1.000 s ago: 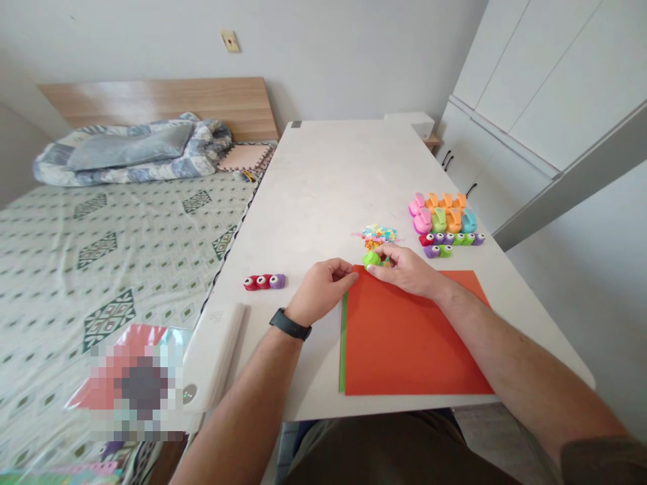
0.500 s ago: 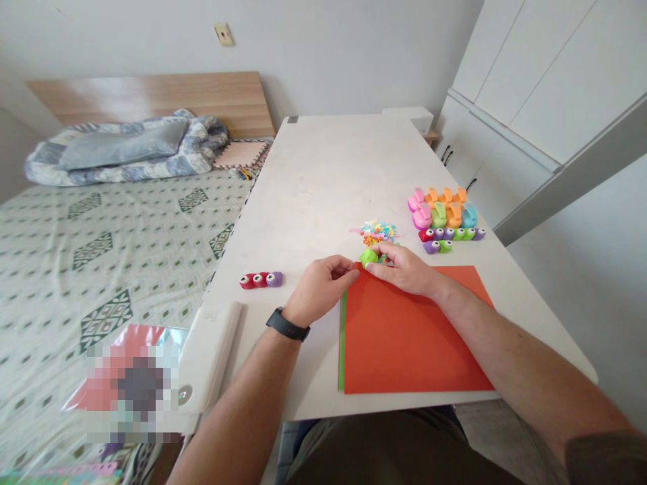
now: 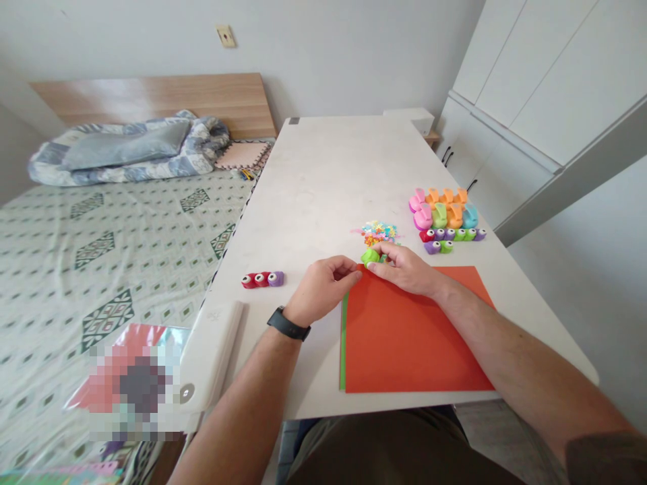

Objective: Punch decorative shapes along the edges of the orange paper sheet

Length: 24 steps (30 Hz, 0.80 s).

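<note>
A red sheet of paper [image 3: 409,333] lies on a green sheet [image 3: 343,350] near the front edge of the white table [image 3: 323,182]. My right hand [image 3: 404,268] grips a small green paper punch [image 3: 370,256] at the red sheet's far left corner. My left hand [image 3: 323,288], with a black wristband, pinches that same corner of the paper with curled fingers. Just beyond the punch lies a little heap of coloured paper cut-outs [image 3: 378,233].
Three small punches, two red and one purple [image 3: 262,279], stand left of my hands. A cluster of several coloured punches [image 3: 447,219] sits at the right. A white device [image 3: 209,353] lies at the table's left front corner. A bed [image 3: 101,236] fills the left; white cupboards [image 3: 530,87] stand right.
Both hands stay at the red sheet's corner; the right hand with the green punch has shifted very slightly. The view moved a little.
</note>
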Tool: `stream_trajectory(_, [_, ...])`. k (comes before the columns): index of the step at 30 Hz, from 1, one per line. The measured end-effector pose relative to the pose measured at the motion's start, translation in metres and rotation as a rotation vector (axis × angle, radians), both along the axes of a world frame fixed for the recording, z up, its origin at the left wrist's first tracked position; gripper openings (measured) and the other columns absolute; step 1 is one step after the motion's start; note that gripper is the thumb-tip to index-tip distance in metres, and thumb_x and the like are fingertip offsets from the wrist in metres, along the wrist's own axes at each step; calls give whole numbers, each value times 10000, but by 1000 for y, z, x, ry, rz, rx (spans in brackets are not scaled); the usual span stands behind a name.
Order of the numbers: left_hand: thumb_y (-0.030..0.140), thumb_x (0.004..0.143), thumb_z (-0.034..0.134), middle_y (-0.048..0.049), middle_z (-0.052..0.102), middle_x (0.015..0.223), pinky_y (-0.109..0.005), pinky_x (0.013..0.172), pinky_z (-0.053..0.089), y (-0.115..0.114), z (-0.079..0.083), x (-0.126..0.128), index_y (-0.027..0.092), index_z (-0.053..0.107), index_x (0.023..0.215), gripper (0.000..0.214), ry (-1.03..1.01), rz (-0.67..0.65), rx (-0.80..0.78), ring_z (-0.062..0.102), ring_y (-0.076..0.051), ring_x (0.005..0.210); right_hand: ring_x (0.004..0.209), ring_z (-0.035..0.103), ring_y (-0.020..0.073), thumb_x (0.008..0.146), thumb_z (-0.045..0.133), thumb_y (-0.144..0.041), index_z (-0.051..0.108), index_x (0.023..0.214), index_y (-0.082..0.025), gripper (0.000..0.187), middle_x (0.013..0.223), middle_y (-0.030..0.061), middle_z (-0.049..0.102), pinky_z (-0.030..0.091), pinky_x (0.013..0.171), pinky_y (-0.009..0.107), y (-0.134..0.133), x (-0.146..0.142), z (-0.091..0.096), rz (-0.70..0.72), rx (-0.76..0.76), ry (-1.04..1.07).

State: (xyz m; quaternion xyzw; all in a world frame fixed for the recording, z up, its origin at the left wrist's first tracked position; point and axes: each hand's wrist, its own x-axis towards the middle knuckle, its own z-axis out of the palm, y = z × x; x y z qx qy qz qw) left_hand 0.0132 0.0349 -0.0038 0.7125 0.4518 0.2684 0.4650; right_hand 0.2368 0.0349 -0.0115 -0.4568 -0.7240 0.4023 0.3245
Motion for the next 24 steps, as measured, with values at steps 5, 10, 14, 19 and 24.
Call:
stream_trajectory(5, [432,912,623,-16,733,823,-261,625,435,1,-5,-1,181,719,933,269,26,17,10,608,-149,706,807,531,162,934,592,-363,642,953,-190,180,905,18,630,417,764,295,-1,1,2,11,3,7])
stream_trajectory(10, [431,916,625,-26,746,849,-264,648,453,1,-5,-1,180,726,947,273,22,16,7,626,-158,735,783,520,157,943,586,-347,652,966,-187,175,858,8,598,419,745,285,-2,2,0,39,25,-9])
stream_trajectory(14, [418,917,638,-16,745,831,-245,628,448,0,-3,0,174,724,933,259,-4,14,-4,626,-145,719,809,541,156,944,592,-316,649,972,-185,146,882,7,613,428,763,278,-1,4,-6,58,40,0])
stream_trajectory(19, [401,915,656,-14,749,852,-238,646,465,1,-5,1,173,722,960,242,-54,25,-16,643,-143,745,864,560,164,949,597,-288,643,964,-189,111,918,10,630,432,813,286,-1,3,-7,86,68,12])
stream_trajectory(24, [416,903,679,-17,749,846,-242,645,472,1,-7,1,173,720,945,251,-78,34,-22,655,-146,741,868,557,170,951,593,-282,633,956,-194,97,920,13,630,438,826,297,-3,0,-6,90,79,17])
